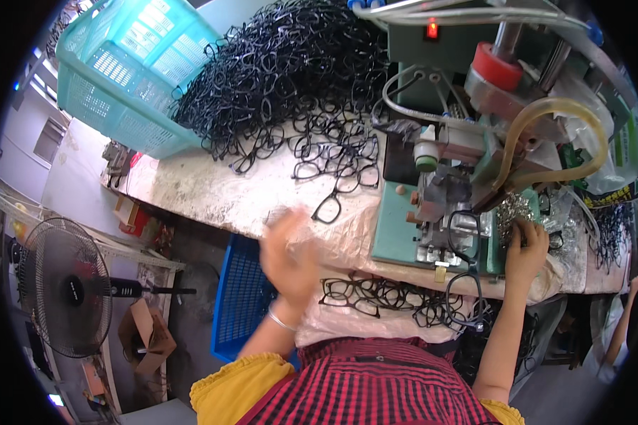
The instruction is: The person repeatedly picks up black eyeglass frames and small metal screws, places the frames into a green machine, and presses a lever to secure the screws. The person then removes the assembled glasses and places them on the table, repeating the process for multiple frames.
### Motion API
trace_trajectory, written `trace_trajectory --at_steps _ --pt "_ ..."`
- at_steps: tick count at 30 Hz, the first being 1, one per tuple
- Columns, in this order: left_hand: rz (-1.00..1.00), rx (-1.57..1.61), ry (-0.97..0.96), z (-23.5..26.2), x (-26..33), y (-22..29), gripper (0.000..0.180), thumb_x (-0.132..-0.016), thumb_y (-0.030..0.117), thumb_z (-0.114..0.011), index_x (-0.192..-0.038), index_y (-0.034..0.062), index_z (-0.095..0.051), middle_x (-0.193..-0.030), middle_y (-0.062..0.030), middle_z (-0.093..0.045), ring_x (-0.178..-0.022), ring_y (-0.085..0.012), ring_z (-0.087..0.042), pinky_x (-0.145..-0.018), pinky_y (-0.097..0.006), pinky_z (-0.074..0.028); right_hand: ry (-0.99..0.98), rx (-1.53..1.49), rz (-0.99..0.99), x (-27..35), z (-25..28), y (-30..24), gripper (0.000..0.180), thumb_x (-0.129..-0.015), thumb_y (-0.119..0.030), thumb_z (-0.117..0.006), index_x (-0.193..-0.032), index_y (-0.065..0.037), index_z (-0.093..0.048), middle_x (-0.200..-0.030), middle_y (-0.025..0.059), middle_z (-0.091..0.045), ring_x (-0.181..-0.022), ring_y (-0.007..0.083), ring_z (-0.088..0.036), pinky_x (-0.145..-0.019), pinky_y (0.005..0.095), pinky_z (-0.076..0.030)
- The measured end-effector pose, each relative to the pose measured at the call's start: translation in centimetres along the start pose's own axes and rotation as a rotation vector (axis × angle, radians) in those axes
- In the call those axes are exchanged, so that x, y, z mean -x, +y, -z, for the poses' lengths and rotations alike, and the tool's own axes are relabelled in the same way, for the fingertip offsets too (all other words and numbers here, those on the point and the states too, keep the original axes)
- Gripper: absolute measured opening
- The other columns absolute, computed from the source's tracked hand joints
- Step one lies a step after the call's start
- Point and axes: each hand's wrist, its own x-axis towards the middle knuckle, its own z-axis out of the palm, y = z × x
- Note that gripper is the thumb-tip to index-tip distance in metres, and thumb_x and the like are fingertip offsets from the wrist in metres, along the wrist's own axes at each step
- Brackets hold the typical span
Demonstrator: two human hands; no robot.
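My left hand [290, 258], smeared by motion, is over the front edge of the table. Just beyond it lies a black eyeglass frame [327, 209]; whether the hand holds anything cannot be made out. At a heap of small shiny metal parts [515, 211], the fingers of my right hand [528, 251] are bent and drawn together, their tips partly hidden. Between my hands, another black eyeglass frame [463, 244] sits at the metal fixture of a green bench machine [397, 227], one rim hanging over the front edge.
Behind, a large mound of black eyeglass frames [283, 71] leans against a turquoise basket [120, 106]. More frames [376, 294] lie at my lap. A blue crate [237, 304] and a fan [67, 287] stand at the left. A yellowish hose [595, 134] loops above my right hand.
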Motion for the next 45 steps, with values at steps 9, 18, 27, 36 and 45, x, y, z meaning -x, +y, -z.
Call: trace_trajectory --at_steps 9,18,27,36,45 --pt "0.215 -0.918 -0.508 -1.8 -13.4 -21.7 0.029 -0.081 0.029 -0.076 -0.105 0.0132 -0.071 -0.107 -0.0128 -0.066 -0.099 -0.0350 -0.065 -0.080 -0.046 -0.054 0.031 -0.277 -0.012 -2.7 -1.5 -0.7 0.012 -0.078 -0.006 -0.072 -0.090 -0.004 -0.070 -0.088 0.0120 -0.067 -0.086 0.0311 -0.063 -0.081 0.0386 -0.049" --pt "-0.004 -0.862 -0.497 -9.1 -6.2 -20.5 0.010 -0.091 0.025 -0.062 -0.091 0.0167 -0.067 -0.085 -0.0110 -0.068 -0.078 -0.0356 -0.063 -0.065 -0.047 -0.052 0.056 -0.264 -0.325 3.8 4.1 1.0 0.011 -0.082 -0.004 -0.071 -0.092 -0.002 -0.073 -0.088 0.0106 -0.070 -0.086 0.0245 -0.066 -0.083 0.0325 -0.049" --pt "0.328 0.125 -0.330 -10.3 -9.3 -12.4 0.014 -0.099 0.018 -0.059 -0.094 0.0052 -0.060 -0.069 -0.0045 -0.059 -0.060 -0.0155 -0.059 -0.053 -0.027 -0.043 -0.141 -0.786 -0.073 -1.7 6.7 -6.5 0.016 -0.077 0.000 -0.070 -0.093 -0.001 -0.073 -0.094 0.0103 -0.071 -0.086 0.0252 -0.067 -0.082 0.0339 -0.050" --pt "0.634 0.781 -0.147 -8.5 -1.2 -4.3 0.017 -0.103 0.016 -0.055 -0.109 0.0007 -0.061 -0.099 -0.0125 -0.068 -0.081 -0.0203 -0.068 -0.071 -0.030 -0.057 -0.042 -1.162 -0.317 -2.6 1.5 -10.7 0.042 -0.080 -0.001 -0.072 -0.120 0.002 -0.058 -0.089 0.0063 -0.068 -0.088 0.0121 -0.064 -0.087 0.0263 -0.047" --pt "-0.265 0.988 -0.142 -5.4 -7.8 8.3 0.019 -0.103 0.020 -0.051 -0.113 0.0036 -0.054 -0.102 -0.0188 -0.066 -0.091 -0.0261 -0.065 -0.075 -0.040 -0.057 -0.131 -1.384 -0.383 -3.3 4.8 -13.3 0.053 -0.081 -0.002 -0.070 -0.130 0.002 -0.051 -0.101 0.0080 -0.069 -0.097 0.0125 -0.063 -0.092 0.0284 -0.046"
